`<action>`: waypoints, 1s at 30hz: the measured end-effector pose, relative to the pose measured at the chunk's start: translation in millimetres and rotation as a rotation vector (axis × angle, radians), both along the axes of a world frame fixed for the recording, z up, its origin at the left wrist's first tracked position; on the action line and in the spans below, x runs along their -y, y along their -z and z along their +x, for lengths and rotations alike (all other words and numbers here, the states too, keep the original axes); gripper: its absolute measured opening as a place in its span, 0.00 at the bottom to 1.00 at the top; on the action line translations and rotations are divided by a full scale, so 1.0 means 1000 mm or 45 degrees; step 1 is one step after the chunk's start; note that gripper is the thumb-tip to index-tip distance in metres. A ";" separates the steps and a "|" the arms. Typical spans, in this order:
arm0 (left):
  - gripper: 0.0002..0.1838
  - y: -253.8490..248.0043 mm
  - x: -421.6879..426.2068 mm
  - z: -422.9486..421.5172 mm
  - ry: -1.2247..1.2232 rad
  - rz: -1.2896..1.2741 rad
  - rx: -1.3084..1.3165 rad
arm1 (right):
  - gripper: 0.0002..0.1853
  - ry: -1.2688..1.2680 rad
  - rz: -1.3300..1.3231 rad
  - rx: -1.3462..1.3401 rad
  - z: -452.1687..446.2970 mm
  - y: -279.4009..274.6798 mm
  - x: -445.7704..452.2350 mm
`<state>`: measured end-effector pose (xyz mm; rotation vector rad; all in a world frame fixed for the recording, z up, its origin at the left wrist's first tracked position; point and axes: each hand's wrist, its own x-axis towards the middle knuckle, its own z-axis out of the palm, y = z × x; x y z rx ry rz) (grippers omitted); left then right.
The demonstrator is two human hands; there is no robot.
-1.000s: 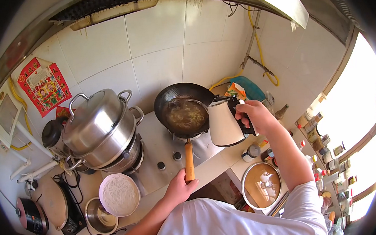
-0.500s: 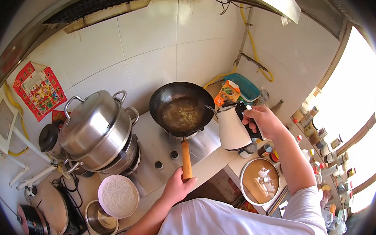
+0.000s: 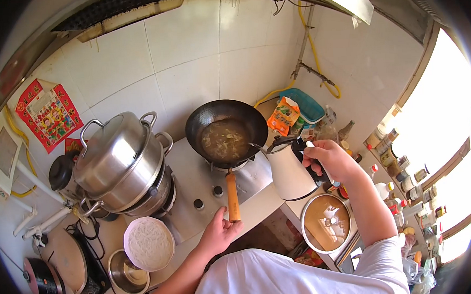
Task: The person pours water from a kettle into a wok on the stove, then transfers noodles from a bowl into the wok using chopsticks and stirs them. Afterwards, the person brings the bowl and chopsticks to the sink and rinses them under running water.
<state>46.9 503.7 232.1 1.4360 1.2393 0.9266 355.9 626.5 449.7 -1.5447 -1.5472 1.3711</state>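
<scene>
Holding the kettle (image 3: 291, 173) by its black handle, the right hand (image 3: 327, 160) has its fingers closed around it. The kettle is tilted, with its spout at the rim of the wok (image 3: 201, 121). The left hand (image 3: 218, 234) is at the end of the wooden handle (image 3: 233, 198) of this wok; its grip looks loose, but whether it presses the wood, one cannot tell. The wok sits on the stove (image 3: 192, 182) and contains brownish liquid (image 3: 224, 142) with small pale pieces. Beside it, on the person's left, stands a lidded steel steamer (image 3: 112, 162); nearer is a bowl (image 3: 128, 245) of white strands. Behind the kettle lies an orange packet (image 3: 285, 115), next to a teal basket (image 3: 310, 109).
</scene>
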 end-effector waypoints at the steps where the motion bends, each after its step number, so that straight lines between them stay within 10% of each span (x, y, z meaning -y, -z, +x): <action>1: 0.38 0.009 0.002 -0.003 -0.002 -0.002 -0.001 | 0.13 -0.009 0.000 0.043 -0.002 -0.001 0.002; 30: 0.20 0.066 0.091 -0.060 -0.505 -0.225 0.326 | 0.12 -0.210 0.021 -0.196 -0.062 -0.017 -0.050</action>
